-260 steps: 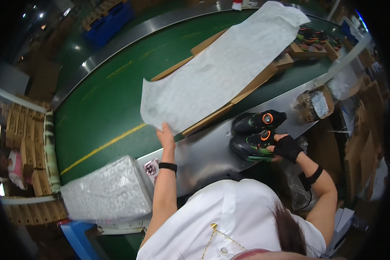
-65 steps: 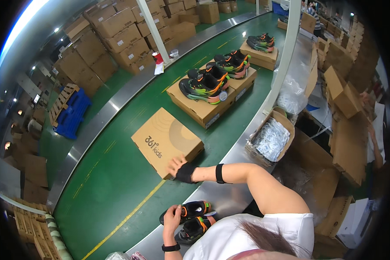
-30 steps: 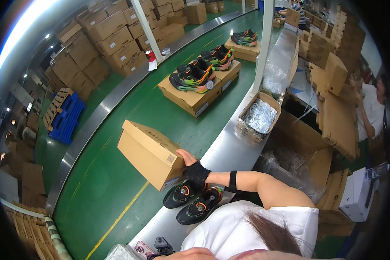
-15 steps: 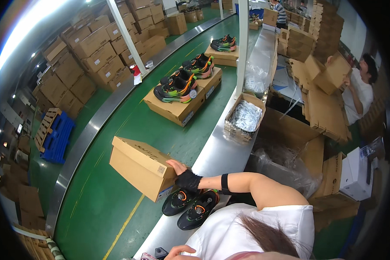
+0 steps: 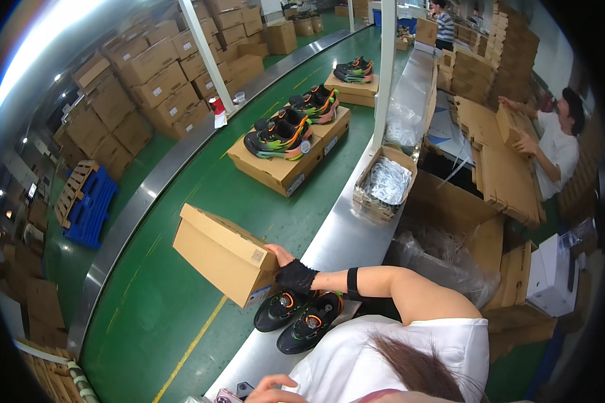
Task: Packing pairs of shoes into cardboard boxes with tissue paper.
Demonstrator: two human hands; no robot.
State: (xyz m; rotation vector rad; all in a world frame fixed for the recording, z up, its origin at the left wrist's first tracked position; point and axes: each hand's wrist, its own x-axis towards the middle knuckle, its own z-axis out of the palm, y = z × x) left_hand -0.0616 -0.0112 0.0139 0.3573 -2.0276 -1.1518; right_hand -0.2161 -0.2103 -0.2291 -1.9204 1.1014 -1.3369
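A brown cardboard shoebox (image 5: 218, 258) is tilted over the green belt near the metal edge. My right hand (image 5: 282, 256), in a black wrist covering, is closed on the box's near end, with some fingers hidden behind it. Just below that hand, a pair of black shoes (image 5: 294, 319) with orange laces and green trim sits on the metal ledge. My left hand (image 5: 272, 389) shows only partly at the bottom edge, fingers bent. Beside it lie a small dark tag-like piece (image 5: 245, 389) and a reddish object (image 5: 227, 396); whether the hand holds anything is hidden.
Farther along the belt (image 5: 202, 168), multicoloured shoes (image 5: 279, 140) stand on closed shoeboxes (image 5: 286, 176). A carton of clear plastic packets (image 5: 386, 181) sits on the ledge by a white post (image 5: 385, 87). At right, a co-worker (image 5: 558, 148) handles a cardboard box (image 5: 515, 127).
The shoebox has rolled slightly under my right hand, showing more of its broad side. My left hand has moved a little. The co-worker's box is lower and turned.
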